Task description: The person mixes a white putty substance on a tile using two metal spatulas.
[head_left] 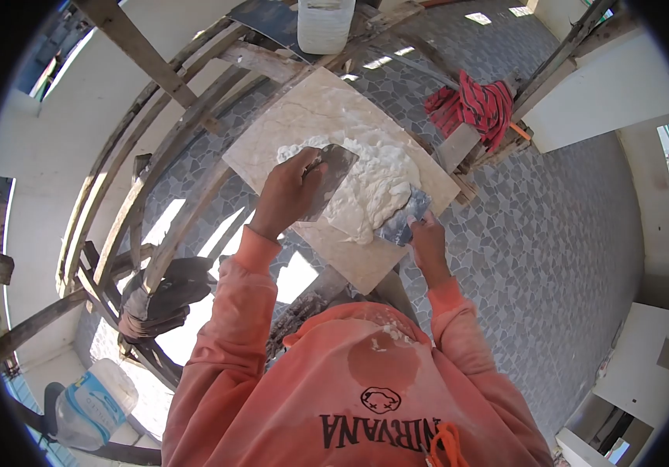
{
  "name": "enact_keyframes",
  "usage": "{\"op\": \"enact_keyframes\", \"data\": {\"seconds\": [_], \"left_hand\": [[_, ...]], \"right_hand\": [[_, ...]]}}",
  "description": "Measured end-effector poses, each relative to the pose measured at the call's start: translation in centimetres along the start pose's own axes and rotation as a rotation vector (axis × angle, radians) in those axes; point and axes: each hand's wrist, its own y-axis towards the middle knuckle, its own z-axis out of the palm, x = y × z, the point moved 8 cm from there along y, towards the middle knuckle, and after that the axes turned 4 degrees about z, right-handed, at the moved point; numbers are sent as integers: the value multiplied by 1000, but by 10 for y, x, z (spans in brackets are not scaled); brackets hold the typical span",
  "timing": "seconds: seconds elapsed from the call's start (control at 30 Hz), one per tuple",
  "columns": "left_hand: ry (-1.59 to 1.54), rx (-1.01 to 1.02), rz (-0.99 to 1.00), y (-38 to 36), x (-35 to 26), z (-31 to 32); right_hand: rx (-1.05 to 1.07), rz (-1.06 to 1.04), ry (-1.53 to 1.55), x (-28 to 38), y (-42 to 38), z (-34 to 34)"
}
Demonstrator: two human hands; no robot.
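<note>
A heap of wet white plaster (377,167) lies spread over a square beige tile (303,105) in front of me. My left hand (292,191) is closed around a broad, flat metal plastering blade (333,183), held at the left side of the heap. My right hand (428,245) grips a smaller putty knife (404,218), its blade smeared and touching the lower right edge of the plaster. The handles of both tools are mostly hidden by my fingers.
Wooden scaffold poles (128,163) curve along the left. A red striped cloth (482,109) hangs on timber at the right. Behind the tile stands a white plastic container (325,27). A clear plastic container with a blue label (93,409) sits at lower left, above stone-patterned flooring (537,233).
</note>
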Motion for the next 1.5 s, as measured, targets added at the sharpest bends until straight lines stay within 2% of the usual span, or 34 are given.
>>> {"op": "enact_keyframes", "data": {"seconds": [0.1, 0.2, 0.33, 0.5, 0.57, 0.7, 0.8, 0.9, 1.0, 1.1, 1.2, 1.23, 1.37, 1.47, 1.5], "left_hand": [[89, 7, -81, 12, -1, -6], [114, -78, -31, 23, -4, -21], [157, -113, -8, 35, -7, -30], [213, 27, 28, 46, -7, 6], [199, 83, 25, 47, -6, 28], [221, 99, -1, 55, 12, 57], [275, 131, -23, 64, 24, 61], [332, 130, -27, 66, 31, 53], [340, 97, -52, 73, 42, 38], [351, 5, -13, 76, 36, 14], [324, -26, 63, 78, 40, 2], [309, 27, 2, 77, 40, 0], [267, 80, 90, 71, 18, -7], [226, 90, 170, 64, 4, -12], [217, 91, 194, 62, -1, -14]], "right_hand": [[-58, -64, -62, 22, 6, 20], [-84, -9, -209, 43, 15, 48], [-35, -139, -436, 68, 40, 92], [-35, -204, -608, 78, 55, 128], [-8, -265, -579, 82, 54, 138], [-34, -360, -633, 92, 54, 143], [-36, -322, -635, 93, 45, 128], [-38, -225, -539, 110, 4, 98], [-126, -81, -270, 73, -12, 27], [-224, 51, 38, 5, -42, -35], [-351, 222, 86, -64, -74, -64], [-354, 262, 80, -82, -80, -66], [-413, 258, 83, -111, -85, -31], [-317, 155, 84, -130, -64, -1], [-207, 198, 167, -128, -61, 15]]}}
